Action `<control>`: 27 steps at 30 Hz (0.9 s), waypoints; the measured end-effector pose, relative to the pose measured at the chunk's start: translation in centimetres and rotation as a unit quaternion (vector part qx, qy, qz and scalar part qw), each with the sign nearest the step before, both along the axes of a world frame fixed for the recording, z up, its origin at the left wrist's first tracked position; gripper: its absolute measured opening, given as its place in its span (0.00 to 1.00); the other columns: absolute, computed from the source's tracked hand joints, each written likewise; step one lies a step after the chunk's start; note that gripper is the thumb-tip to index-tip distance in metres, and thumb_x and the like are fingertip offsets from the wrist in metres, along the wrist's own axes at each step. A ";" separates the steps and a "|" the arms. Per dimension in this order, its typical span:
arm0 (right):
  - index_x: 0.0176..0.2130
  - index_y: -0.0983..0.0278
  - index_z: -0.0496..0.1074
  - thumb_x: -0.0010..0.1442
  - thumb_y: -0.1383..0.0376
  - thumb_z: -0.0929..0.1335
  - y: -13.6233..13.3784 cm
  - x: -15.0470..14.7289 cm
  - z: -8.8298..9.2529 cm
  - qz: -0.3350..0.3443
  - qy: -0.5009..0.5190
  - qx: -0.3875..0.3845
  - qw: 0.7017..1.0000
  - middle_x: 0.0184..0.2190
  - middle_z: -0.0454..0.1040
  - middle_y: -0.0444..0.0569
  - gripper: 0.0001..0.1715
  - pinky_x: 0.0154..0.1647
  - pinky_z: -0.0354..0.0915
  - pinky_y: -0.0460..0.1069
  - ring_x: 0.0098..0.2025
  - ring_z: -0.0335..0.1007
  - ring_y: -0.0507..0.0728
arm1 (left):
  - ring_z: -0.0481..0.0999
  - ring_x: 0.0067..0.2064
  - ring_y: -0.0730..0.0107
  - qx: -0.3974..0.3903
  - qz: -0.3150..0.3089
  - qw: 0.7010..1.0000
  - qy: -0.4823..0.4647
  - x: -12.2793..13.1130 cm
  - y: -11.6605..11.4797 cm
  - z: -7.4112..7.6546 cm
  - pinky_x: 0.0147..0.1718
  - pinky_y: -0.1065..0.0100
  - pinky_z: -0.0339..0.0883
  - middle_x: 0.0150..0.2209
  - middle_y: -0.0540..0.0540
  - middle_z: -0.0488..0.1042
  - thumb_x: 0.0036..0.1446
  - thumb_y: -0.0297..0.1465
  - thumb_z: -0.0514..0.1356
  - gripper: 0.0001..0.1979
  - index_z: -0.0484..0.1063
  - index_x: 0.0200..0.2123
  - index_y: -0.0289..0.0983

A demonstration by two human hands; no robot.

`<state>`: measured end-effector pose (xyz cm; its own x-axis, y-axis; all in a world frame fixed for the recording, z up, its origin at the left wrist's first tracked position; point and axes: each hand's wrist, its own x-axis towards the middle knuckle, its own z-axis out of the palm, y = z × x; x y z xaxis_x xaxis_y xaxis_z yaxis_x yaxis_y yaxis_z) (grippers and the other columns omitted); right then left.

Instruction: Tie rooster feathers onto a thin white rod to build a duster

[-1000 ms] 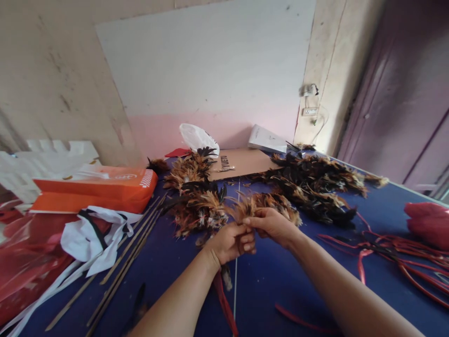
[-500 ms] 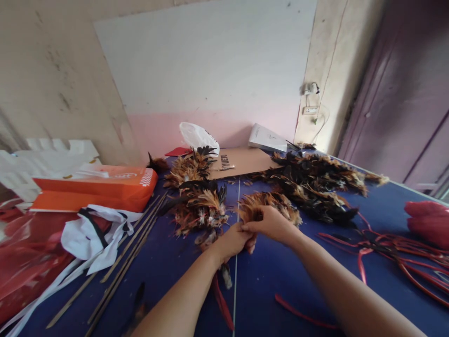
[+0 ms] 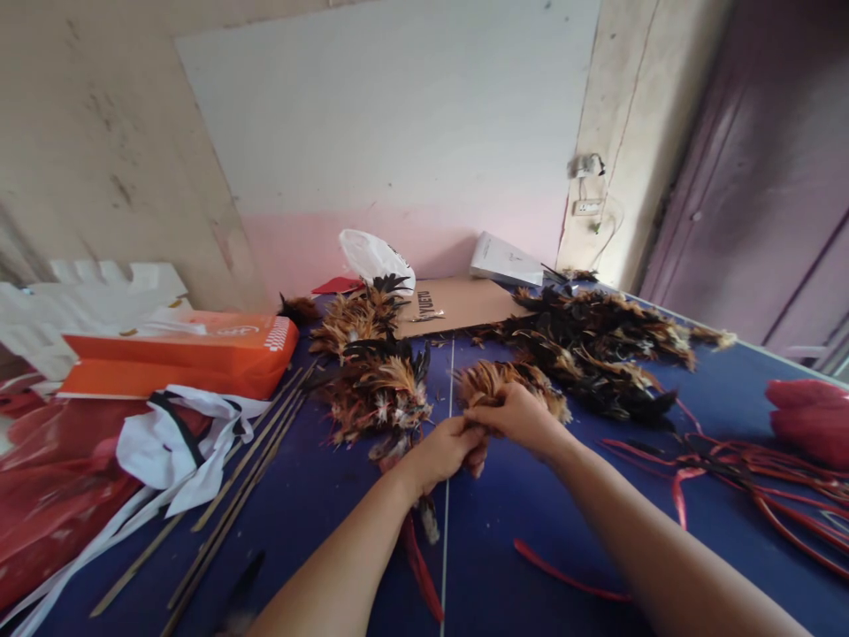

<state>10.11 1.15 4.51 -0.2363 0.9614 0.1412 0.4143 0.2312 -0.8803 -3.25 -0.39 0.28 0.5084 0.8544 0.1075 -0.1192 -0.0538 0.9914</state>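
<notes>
The brown-and-tan feather cluster (image 3: 489, 379) lies near the middle of the blue counter (image 3: 497, 540), just beyond the hands, its tips fanned toward the far edge. The right hand (image 3: 514, 416) reaches to its near side, thumb and fingers in a narrow pinch that appears to have feather bases in it. The left hand (image 3: 451, 453) touches the right fingertips, its fingers curled in; what its grip encloses is hidden.

These feathers should be very light, with soft vanes that bend and ruffle easily, and stiffer, rather slick quills. The best hold is probably low at the quill ends, several together, with the vanes left free.

Left of the cluster sits a mixed feather heap (image 3: 381, 394); toward the counter's far right corner spreads a darker pile (image 3: 590, 341). Red strips (image 3: 743, 469) lie near the right edge.
</notes>
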 end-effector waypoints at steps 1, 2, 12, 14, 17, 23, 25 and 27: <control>0.19 0.66 0.66 0.44 0.60 0.69 0.2 0.1 -0.1 0.001 0.015 -0.012 1.000 0.13 0.63 0.40 0.13 0.16 0.54 0.42 0.17 0.57 0.47 | 0.63 0.18 0.78 0.001 0.005 1.000 0.000 0.0 0.0 0.1 0.22 0.71 0.60 0.16 0.55 0.60 0.51 0.39 0.55 0.13 0.65 0.27 0.33; 0.19 0.67 0.66 0.44 0.60 0.69 0.4 0.3 -0.2 0.005 0.031 -0.023 0.999 0.13 0.63 0.41 0.13 0.16 0.55 0.42 0.16 0.57 0.47 | 0.65 0.20 0.77 0.001 0.010 1.000 0.004 0.0 0.0 0.2 0.24 0.70 0.61 0.18 0.53 0.63 0.52 0.39 0.56 0.13 0.67 0.29 0.33; 0.22 0.68 0.67 0.43 0.61 0.71 1.6 1.5 -0.6 -0.006 0.065 -0.083 0.994 0.14 0.67 0.43 0.13 0.17 0.60 0.42 0.16 0.62 0.47 | 0.75 0.34 0.66 -0.083 0.088 0.992 -0.030 -1.2 0.8 0.2 0.34 0.67 0.65 0.31 0.40 0.76 0.48 0.40 0.59 0.17 0.73 0.36 0.32; 0.21 0.68 0.66 0.43 0.61 0.71 1.6 1.5 -0.6 -0.013 0.049 -0.082 0.995 0.14 0.67 0.43 0.12 0.17 0.61 0.42 0.16 0.63 0.48 | 0.74 0.32 0.67 -0.052 0.100 0.994 0.002 -1.1 0.8 0.3 0.33 0.68 0.65 0.30 0.41 0.76 0.47 0.39 0.60 0.16 0.74 0.34 0.32; 0.20 0.67 0.66 0.44 0.62 0.70 1.4 1.3 -0.6 -0.006 0.018 -0.073 0.997 0.14 0.68 0.44 0.12 0.18 0.62 0.43 0.16 0.65 0.49 | 0.73 0.30 0.70 0.001 0.092 0.995 0.050 -0.6 0.5 0.4 0.30 0.71 0.63 0.28 0.42 0.76 0.47 0.37 0.60 0.14 0.75 0.31 0.31; 0.19 0.67 0.66 0.45 0.62 0.68 0.9 1.0 -0.3 0.002 -0.036 -0.024 0.999 0.14 0.69 0.44 0.11 0.16 0.60 0.42 0.17 0.66 0.50 | 0.73 0.27 0.71 -0.006 0.083 0.994 0.066 -0.2 0.1 0.4 0.28 0.72 0.62 0.26 0.43 0.76 0.47 0.39 0.60 0.15 0.75 0.29 0.31; 0.19 0.67 0.65 0.45 0.63 0.68 0.7 1.0 0.0 0.005 -0.038 -0.015 0.999 0.13 0.69 0.44 0.10 0.16 0.59 0.42 0.17 0.65 0.49 | 0.72 0.26 0.73 -0.009 0.094 0.994 0.063 -0.2 0.0 0.5 0.28 0.72 0.62 0.23 0.45 0.75 0.46 0.38 0.60 0.14 0.75 0.28 0.31; 0.19 0.66 0.65 0.45 0.63 0.68 0.6 1.0 0.1 0.014 -0.034 -0.010 0.999 0.13 0.68 0.43 0.10 0.16 0.58 0.42 0.17 0.64 0.49 | 0.70 0.23 0.74 -0.013 0.103 0.993 0.059 -0.1 0.0 0.6 0.27 0.71 0.62 0.21 0.46 0.73 0.45 0.38 0.61 0.13 0.74 0.25 0.31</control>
<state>11.10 1.72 4.61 -0.2716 0.9567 0.1043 0.4663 0.2256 -0.8554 -3.34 -0.43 0.89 0.3299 0.9434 0.0350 0.0086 -0.0401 0.9992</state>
